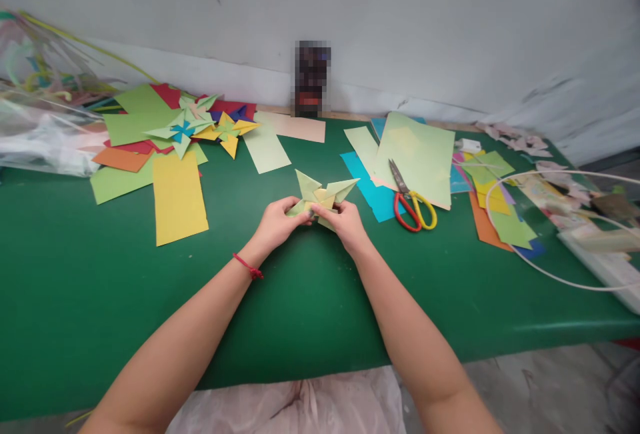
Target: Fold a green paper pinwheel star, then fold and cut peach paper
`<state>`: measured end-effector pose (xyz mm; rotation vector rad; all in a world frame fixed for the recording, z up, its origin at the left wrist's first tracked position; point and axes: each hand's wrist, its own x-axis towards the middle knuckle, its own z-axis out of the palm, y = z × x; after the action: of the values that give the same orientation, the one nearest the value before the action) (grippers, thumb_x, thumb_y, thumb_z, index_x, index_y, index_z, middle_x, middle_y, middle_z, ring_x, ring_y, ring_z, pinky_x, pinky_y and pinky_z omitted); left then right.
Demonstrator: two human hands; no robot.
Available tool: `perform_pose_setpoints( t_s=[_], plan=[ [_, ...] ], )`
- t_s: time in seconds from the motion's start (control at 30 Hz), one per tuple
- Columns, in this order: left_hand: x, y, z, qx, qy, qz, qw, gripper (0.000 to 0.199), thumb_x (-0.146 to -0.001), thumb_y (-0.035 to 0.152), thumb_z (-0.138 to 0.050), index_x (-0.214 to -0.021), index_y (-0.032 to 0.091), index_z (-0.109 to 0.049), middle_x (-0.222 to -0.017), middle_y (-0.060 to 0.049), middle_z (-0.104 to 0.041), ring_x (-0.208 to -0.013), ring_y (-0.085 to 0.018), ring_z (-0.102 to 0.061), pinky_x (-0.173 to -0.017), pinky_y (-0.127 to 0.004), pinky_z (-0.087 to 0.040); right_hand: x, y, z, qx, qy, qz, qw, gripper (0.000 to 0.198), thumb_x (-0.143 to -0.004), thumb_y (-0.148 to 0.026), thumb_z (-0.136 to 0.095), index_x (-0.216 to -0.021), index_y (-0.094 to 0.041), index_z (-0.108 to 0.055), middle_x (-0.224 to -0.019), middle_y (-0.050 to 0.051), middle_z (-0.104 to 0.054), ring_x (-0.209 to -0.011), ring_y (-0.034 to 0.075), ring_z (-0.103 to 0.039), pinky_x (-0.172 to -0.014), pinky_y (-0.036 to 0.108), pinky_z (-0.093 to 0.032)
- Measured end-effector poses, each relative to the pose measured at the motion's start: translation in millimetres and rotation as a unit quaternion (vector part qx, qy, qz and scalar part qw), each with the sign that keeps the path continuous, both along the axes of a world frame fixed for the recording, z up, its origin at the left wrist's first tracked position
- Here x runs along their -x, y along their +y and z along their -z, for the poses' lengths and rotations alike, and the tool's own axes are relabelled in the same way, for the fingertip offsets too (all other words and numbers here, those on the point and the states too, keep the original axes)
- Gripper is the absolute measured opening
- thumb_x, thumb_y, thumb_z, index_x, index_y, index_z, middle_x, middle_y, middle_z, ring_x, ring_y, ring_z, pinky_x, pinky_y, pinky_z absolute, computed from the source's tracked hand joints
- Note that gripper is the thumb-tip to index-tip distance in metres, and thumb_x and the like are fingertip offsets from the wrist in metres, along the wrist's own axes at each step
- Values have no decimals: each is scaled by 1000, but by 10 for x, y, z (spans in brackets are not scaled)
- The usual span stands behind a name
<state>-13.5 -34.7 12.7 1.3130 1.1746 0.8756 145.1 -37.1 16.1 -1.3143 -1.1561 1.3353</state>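
Head: green table (295,314), grey wall (450,34), paper star (326,197) in grip of left hand (277,222) and right hand (349,225)

L hand (278,221) & R hand (349,223) holding ppr star (326,197), scissors (407,191), grn tbl (295,314)

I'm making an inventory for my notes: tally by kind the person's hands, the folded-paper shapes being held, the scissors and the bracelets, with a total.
Hands (left hand, right hand): 2
Held folded-paper shape: 1
Scissors: 1
Red bracelet: 1
Total: 5
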Motion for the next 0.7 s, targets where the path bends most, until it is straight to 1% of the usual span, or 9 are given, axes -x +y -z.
perform_pose_setpoints(
  t_s=[0.1,0.2,0.3,0.43,0.5,0.63,0.7],
  plan=[
    [-14,-17,-29,1,-13,-2,1000,27,-69,38,-66,-83,15,-61,-79,-3,-66,-67,-17,-66,-68,-30,-53,-12,-4,3,-2,-15,-5,1000,38,-62,-41,-72,-88,-13,-71,-96,11,-71,-96,27,-64,-85,38,-49],
    [-27,-28,-45,-1,-30,-10,999,28,-68,38,-67,-83,15,-60,-80,-3,-67,-64,-15,-65,-65,-29,-54,-14,-5,14,-23,-19,5,1000,38,-62,-41,-72,-88,-13,-71,-95,10,-71,-95,27,-64,-85,38,-49],
    [-35,-24,-37,18,-54,-19,998,30,-65,37,-70,-81,15,-59,-80,-3,-67,-62,-14,-65,-65,-30,-55,-3,-6,14,-43,-33,14,998,38,-63,-41,-72,-90,-14,-70,-95,9,-71,-94,27,-65,-84,38,-50],
    [-21,-10,-7,44,-76,-15,996,31,-63,37,-71,-80,14,-58,-77,-3,-67,-65,-15,-65,-67,-31,-53,15,-13,0,-54,-52,22,997,38,-63,-40,-71,-90,-13,-70,-94,9,-71,-91,26,-66,-82,38,-51],
    [-5,-5,1,30,-51,-7,998,30,-64,38,-70,-80,14,-59,-77,-2,-66,-67,-15,-63,-66,-29,-50,16,-14,-7,-60,-61,26,996,38,-64,-40,-71,-90,-12,-69,-93,10,-71,-90,26,-66,-81,37,-51],
    [17,-4,-12,-46,68,-10,997,28,-66,40,-67,-75,15,-60,-68,2,-60,-64,-13,-56,-56,-22,-40,8,-10,-15,-63,-73,36,995,40,-65,-40,-71,-91,-11,-69,-94,11,-71,-90,27,-66,-81,36,-51],
    [15,-7,-23,-57,84,-12,995,29,-67,41,-66,-77,15,-61,-68,2,-60,-64,-13,-55,-55,-22,-38,10,-10,-14,-63,-72,35,995,40,-65,-41,-70,-91,-11,-69,-93,10,-71,-90,27,-66,-81,36,-51]
  ],
)
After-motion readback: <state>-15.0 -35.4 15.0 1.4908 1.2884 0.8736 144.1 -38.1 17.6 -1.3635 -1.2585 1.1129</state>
